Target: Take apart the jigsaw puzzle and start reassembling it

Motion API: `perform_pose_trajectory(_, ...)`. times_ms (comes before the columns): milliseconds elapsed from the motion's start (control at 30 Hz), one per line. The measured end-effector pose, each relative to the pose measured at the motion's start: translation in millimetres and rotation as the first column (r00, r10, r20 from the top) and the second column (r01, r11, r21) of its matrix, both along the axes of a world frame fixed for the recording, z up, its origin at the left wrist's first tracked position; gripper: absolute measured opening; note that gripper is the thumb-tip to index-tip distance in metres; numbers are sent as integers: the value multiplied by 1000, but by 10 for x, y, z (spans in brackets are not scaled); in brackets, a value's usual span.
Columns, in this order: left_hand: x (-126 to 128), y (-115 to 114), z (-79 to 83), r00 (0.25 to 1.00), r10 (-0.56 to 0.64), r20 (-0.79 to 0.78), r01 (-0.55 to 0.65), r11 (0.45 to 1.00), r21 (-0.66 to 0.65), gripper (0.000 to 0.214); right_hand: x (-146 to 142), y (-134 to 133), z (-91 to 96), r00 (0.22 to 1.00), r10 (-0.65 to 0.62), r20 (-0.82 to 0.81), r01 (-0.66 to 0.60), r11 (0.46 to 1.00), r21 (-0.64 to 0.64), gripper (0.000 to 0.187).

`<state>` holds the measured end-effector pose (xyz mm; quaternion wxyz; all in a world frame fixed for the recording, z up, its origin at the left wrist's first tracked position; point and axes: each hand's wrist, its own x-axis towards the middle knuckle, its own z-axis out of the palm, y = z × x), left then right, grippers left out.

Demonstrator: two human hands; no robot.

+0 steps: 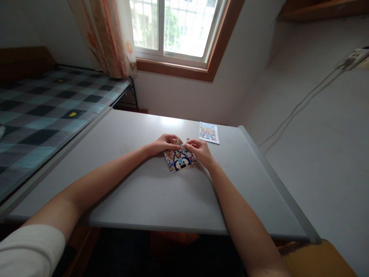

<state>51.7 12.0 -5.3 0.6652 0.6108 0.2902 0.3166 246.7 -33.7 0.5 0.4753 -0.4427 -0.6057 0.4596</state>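
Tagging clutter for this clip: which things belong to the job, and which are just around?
Job:
- cartoon puzzle, at both hands' fingers
- small piece beyond it
- printed sheet, likely; similar picture
- table, as work surface

Just around:
- checked mattress
- curtain
- wall socket

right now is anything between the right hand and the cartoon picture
Nothing visible: the right hand is at the upper right of the cartoon picture. The printed sheet lies beyond that hand, not between them.
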Motion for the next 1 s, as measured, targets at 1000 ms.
perform_pose_trajectory(1000, -4, -1, -5, 1000, 11, 9, -12, 1000, 17, 37, -84, -25, 45, 989, -101, 110, 93, 993, 72, 23)
